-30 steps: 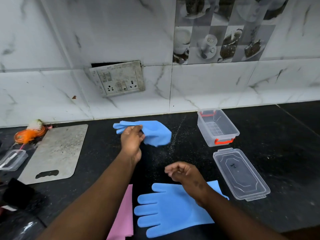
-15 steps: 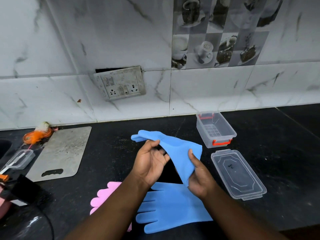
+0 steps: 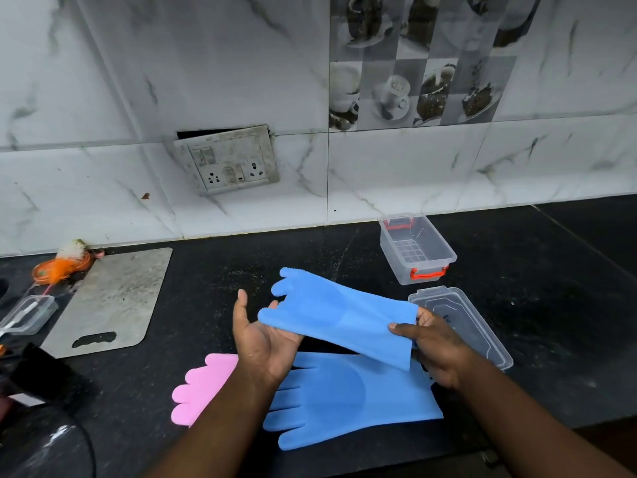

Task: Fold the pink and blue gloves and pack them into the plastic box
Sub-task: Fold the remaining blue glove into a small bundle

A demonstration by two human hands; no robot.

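A blue glove [image 3: 339, 313] is stretched out above the black counter between my hands. My right hand [image 3: 432, 346] pinches its cuff end. My left hand [image 3: 262, 339] lies palm up under its finger end, fingers spread. A second blue glove [image 3: 348, 395] lies flat on the counter below, fingers pointing left. A pink glove [image 3: 203, 386] lies to its left, partly hidden by my left forearm. The clear plastic box [image 3: 418, 251] with orange clips stands open at the back right. Its clear lid [image 3: 462, 320] lies just in front of it.
A grey cutting board [image 3: 110, 298] lies at the left, with a small clear container [image 3: 27, 313] and an orange scrubber [image 3: 63, 263] beyond it. A dark object [image 3: 38, 374] sits at the near left edge. The tiled wall with a socket panel [image 3: 227, 160] stands behind.
The blue glove was picked up from the back of the counter, brought nearer, and spread out lengthwise. My right hand has taken its cuff; my left hand has opened under the fingers.
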